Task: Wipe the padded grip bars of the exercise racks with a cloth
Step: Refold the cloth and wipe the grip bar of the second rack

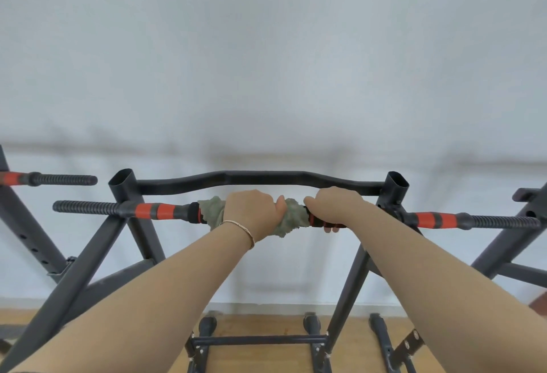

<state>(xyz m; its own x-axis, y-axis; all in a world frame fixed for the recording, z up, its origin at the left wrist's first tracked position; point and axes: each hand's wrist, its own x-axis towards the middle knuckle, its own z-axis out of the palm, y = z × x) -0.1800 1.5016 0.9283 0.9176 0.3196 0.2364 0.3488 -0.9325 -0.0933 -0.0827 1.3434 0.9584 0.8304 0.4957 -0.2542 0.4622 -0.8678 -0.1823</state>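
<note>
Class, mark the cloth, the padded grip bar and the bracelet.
cloth (292, 218): head view, bunched green fold.
padded grip bar (143, 210): head view, orange band.
bracelet (245, 228): head view, middle of the thin band.

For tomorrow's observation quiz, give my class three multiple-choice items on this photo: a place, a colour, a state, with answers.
1. Where is the cloth? A in a bucket; B wrapped round the padded bar; C over a shoulder.
2. What colour are the bar's bright bands? A orange; B blue; C white.
3. The right hand is: A flat open; B holding a bottle; C gripping the bar.
Answers: B, the left hand grips it there; A, orange alternates with black; C, fingers curl round it.
</note>
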